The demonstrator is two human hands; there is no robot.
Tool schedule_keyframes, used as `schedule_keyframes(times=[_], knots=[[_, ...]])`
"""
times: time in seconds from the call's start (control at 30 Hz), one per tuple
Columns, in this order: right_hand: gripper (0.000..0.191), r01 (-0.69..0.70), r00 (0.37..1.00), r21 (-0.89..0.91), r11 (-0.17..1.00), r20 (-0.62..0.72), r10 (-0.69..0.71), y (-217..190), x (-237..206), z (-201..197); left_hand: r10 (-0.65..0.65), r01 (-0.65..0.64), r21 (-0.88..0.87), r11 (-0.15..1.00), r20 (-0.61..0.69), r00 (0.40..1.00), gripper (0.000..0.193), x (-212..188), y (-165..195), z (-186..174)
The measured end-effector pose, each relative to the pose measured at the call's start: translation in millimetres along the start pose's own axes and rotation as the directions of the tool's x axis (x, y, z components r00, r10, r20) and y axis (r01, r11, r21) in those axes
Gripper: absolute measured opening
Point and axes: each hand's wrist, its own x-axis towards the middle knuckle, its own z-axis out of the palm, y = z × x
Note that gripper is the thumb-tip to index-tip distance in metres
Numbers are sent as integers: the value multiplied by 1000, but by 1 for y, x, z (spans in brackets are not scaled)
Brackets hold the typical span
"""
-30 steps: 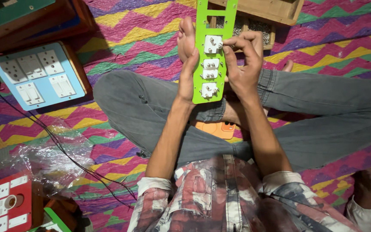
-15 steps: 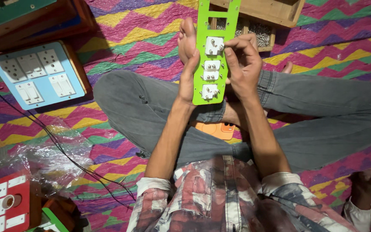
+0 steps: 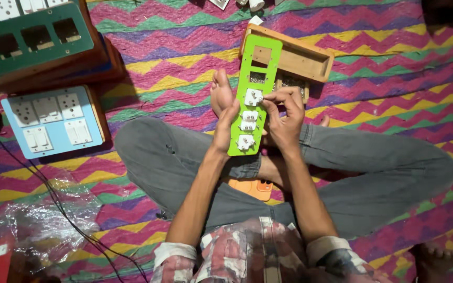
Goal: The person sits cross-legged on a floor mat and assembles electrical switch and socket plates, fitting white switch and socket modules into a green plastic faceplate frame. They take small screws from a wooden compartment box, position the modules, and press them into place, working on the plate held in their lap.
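Person sits cross-legged on a zigzag mat (image 3: pixel 394 68). Left hand (image 3: pixel 225 123) closes around the left edge of the green switch plate (image 3: pixel 255 89), propping it upright over the lap so its back faces up for work. Right hand (image 3: pixel 285 118) pinches narrow on the top white switch module (image 3: pixel 252 97), seemingly pressing it into its cutout. Wooden box (image 3: pixel 310 60) lies just behind. Blue switch board (image 3: pixel 53 123) sits well apart, left. Versus half a second ago: grip unchanged, plate about the same spot.
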Motion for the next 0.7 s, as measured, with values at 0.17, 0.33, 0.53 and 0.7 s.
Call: schedule_keyframes(times=[0.17,0.33,0.53,0.7], knots=[[11,38,998,-81,996,-40,-41,-9,-4,6,-71,66,-146,987,-32,997,54,-3,1,4],[10,70,994,-111,991,-73,-79,-12,-4,10,-12,11,-116,993,-4,1000,49,-2,4,8],[7,5,997,-24,1000,-74,-6,2,-8,15,8,-12,-62,998,-59,998,47,1,4,4],[11,-102,995,-3,995,25,102,15,-2,6,47,-46,21,999,-97,994,46,5,1,-1]])
